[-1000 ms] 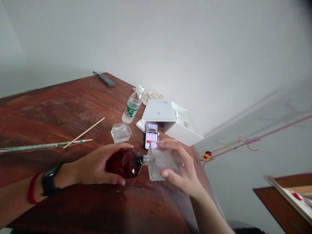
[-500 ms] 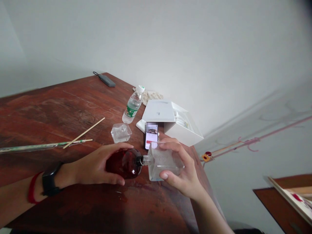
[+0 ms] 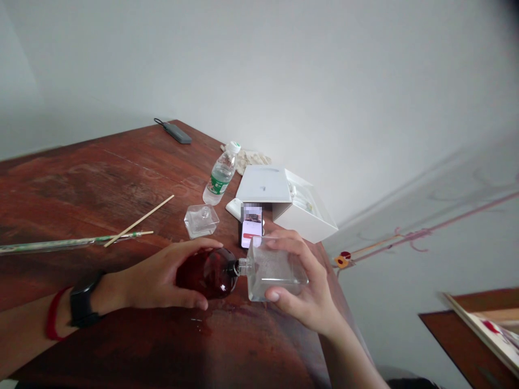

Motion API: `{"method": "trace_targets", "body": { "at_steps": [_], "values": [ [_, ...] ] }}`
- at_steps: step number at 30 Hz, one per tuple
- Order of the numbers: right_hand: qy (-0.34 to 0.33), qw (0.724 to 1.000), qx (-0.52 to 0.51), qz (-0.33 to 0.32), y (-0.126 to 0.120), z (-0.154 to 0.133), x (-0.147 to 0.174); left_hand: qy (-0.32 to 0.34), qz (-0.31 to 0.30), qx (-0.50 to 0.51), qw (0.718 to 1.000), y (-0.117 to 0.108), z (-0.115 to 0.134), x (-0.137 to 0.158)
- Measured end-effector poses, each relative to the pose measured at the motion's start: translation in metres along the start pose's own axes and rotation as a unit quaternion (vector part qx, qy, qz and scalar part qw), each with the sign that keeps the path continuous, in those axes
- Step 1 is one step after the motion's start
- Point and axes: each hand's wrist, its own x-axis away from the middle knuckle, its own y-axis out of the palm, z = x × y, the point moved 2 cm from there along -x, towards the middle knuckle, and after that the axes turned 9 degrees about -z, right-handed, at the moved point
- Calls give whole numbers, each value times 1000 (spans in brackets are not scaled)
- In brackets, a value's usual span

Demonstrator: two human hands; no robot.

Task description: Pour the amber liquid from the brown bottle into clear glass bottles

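Note:
My left hand (image 3: 162, 273) is wrapped round a dark red-brown bottle (image 3: 206, 273), tipped with its black neck toward the right. In my right hand (image 3: 308, 281) is a square clear glass bottle (image 3: 271, 273), lying on its side with its threaded mouth toward the left. The two necks meet mouth to mouth above the table. A little liquid seems to lie in the lower part of the glass bottle. Behind them a second square glass bottle (image 3: 201, 220) stands on the table. Wet spots show on the wood below the red-brown bottle.
A water bottle (image 3: 219, 178), a lit phone (image 3: 252, 229) and a white box (image 3: 263, 183) with its open tray (image 3: 306, 216) stand farther back. Chopsticks (image 3: 138, 221) lie at left, one pair wrapped. A grey device (image 3: 177, 133) sits near the table's (image 3: 81, 183) far corner.
Almost nothing differs. Both hands keep the two bottles joined mouth to mouth, and the view has shifted very slightly.

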Motion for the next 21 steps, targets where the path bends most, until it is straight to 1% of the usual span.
{"method": "trace_targets", "body": {
  "at_steps": [8,14,21],
  "values": [
    [2,1000,12,-3,0,-2,1,9,4,-17,1000,-1,1,0],
    [1,1000,21,-6,-1,-3,1,12,-5,-17,1000,-2,1,0],
    [-5,1000,14,-6,0,-4,1,15,-3,-34,999,-3,1,0]
  ]
}}
